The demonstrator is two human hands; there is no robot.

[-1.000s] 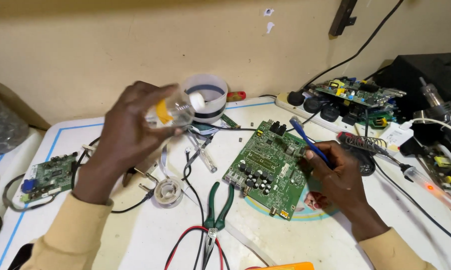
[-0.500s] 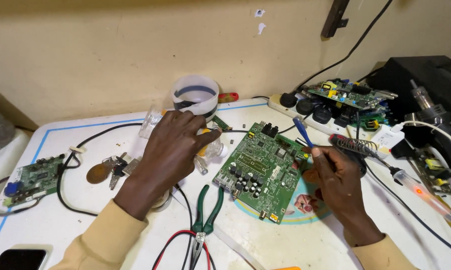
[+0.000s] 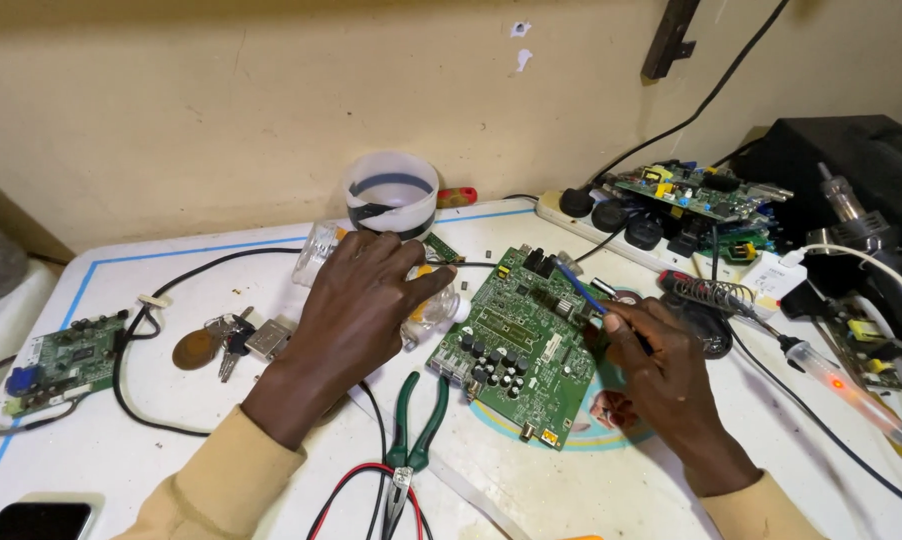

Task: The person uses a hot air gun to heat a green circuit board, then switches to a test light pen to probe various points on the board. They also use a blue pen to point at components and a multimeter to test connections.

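My left hand (image 3: 361, 300) lies palm down over a small clear bottle (image 3: 433, 312) with an orange band, pressing it on the white table just left of the board. A green circuit board (image 3: 516, 345) lies tilted at the middle of the table. My right hand (image 3: 656, 365) rests at the board's right edge. It grips a thin blue-handled tool (image 3: 578, 285) whose tip touches the board's upper part, near its black connectors.
A white round container (image 3: 391, 195) stands behind my left hand. Green-handled pliers (image 3: 416, 430) and red and black leads (image 3: 351, 490) lie in front. Keys (image 3: 221, 340) and a small board (image 3: 66, 355) are at the left. A power strip (image 3: 621, 220), another board (image 3: 691, 190) and a soldering iron (image 3: 841, 385) crowd the right.
My left hand has brought the clear bottle down from in the air onto the table beside the board. My right hand and its tool stayed at the board.
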